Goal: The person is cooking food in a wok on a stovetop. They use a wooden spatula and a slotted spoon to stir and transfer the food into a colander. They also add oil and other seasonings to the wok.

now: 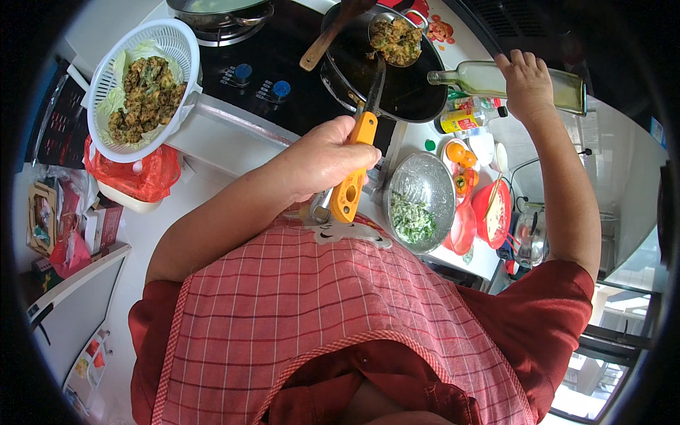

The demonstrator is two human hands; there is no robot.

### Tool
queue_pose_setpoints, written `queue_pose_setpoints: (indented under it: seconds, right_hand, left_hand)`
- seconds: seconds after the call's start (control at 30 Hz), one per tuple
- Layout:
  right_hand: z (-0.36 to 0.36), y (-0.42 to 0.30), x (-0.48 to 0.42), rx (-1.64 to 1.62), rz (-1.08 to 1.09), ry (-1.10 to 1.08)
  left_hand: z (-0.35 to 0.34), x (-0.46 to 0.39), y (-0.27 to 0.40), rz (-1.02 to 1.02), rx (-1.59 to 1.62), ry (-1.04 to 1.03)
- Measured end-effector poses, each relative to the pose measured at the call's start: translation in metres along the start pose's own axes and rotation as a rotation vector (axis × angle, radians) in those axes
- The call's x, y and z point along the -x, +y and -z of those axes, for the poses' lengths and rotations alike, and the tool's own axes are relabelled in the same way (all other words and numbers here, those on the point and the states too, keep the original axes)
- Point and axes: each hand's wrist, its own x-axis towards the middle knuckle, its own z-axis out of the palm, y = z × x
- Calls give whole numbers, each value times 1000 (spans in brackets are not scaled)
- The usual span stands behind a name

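My left hand (332, 156) grips the orange handle of a metal utensil (355, 164). Its metal shaft reaches over a black wok (396, 98) to a small round metal scoop or bowl with browned fried pieces (397, 41) in it, by the wok's far side. My right hand (526, 82) is wrapped around a glass bottle (481, 78), which appears to lie sideways with its mouth at the wok's right rim. Whether anything flows from it, I cannot tell. A wooden spatula (329, 40) crosses the wok's left rim.
At left, a white plastic basket (194, 45) holds fried pieces on cabbage leaves. A second pan (223, 18) sits on the stove. To the right are a metal bowl with chopped greens (417, 220), a red bowl (491, 234), persimmons (459, 154) and a yellow-labelled bottle (467, 119).
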Motion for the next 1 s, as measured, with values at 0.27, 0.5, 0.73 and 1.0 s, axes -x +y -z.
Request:
queue_pose_setpoints:
  seconds: [0.27, 0.5, 0.73, 1.0]
  right_hand:
    - [-1, 2, 1, -25, 5, 16]
    - [0, 3, 2, -48, 10, 5]
    - [6, 1, 2, -12, 2, -47]
    - [7, -1, 4, -8, 0, -35]
  left_hand:
    - [-1, 2, 2, 3, -13, -2]
    - [0, 2, -1, 1, -2, -6]
    - [0, 4, -1, -8, 5, -16]
    - [0, 5, 0, -4, 1, -12]
